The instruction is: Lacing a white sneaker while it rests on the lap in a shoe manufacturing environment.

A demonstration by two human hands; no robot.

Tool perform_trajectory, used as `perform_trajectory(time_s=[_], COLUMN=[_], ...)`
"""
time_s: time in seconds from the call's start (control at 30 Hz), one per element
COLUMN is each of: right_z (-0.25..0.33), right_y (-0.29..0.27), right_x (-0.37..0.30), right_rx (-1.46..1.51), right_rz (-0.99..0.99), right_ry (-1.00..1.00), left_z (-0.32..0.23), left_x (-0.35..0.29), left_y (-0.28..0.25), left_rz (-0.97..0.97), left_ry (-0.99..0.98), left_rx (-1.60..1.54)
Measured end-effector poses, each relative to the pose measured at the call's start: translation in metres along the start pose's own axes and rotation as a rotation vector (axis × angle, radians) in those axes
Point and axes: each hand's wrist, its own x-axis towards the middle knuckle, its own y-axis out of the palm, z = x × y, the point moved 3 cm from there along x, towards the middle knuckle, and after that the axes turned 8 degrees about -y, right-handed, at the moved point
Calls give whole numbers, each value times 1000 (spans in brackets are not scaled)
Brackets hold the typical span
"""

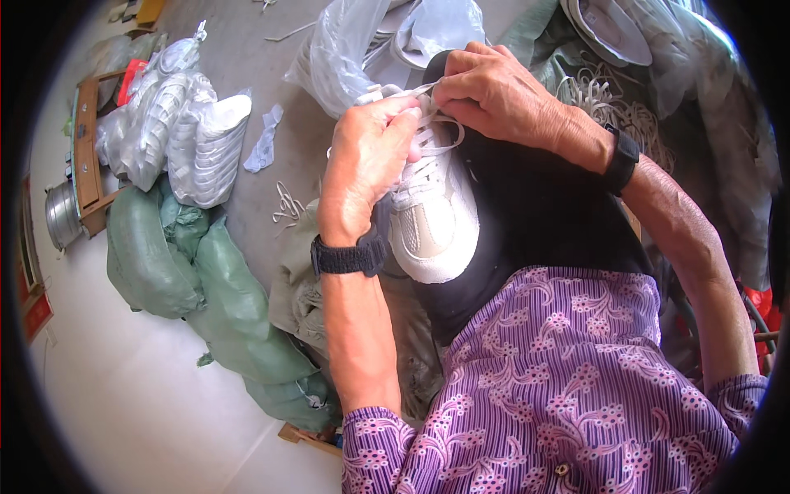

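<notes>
A white lace-up sneaker (434, 218) rests on my lap, its toe toward me. White shoelace (448, 142) runs through its eyelets, with a loose loop over the right side. My left hand (370, 152) lies along the left side of the shoe, thumb and fingers closed on the lace near the top eyelets. Across from it, my right hand (494, 90) pinches the lace at the shoe's upper end. The fingertips of both hands nearly meet there, and they partly hide the tongue and upper eyelets.
Clear bags of stacked white insoles (210, 148) lie on the left, above green woven sacks (234, 288). Bundled laces (605, 99) hang at the right. Another clear plastic bag (337, 58) stands beyond my hands. A wooden drawer unit (86, 148) is at the far left.
</notes>
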Motion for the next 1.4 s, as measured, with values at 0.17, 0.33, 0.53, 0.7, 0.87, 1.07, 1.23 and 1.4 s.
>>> perform_trajectory(time_s=[0.17, 0.33, 0.53, 0.7, 0.87, 1.07, 1.23, 1.4], right_z=[3, 3, -1, 0, 0, 0, 0, -4], right_y=[-1, 1, 3, 4, 6, 4, 5, 4], right_x=[2, 10, 10, 8, 6, 5, 6, 2], right_rx=[-20, -37, -46, -48, -71, -65, -47, -19], right_rz=[2, 88, 94, 74, 41, 14, 33, -42], right_ry=[-17, 32, 36, 44, 39, 42, 39, 23], left_z=[-5, -4, -4, -3, 1, 9, 19, 22], left_x=[10, 24, 26, 24, 26, 18, 14, 5], left_y=[-2, 4, 7, 6, 7, 7, 5, -2], left_rz=[49, 31, 20, 43, -36, -226, -308, -289], left_ry=[5, 0, 48, 51, 124, 263, 293, 178], left_rx=[67, 138, 174, 106, 145, 233, 142, -186])
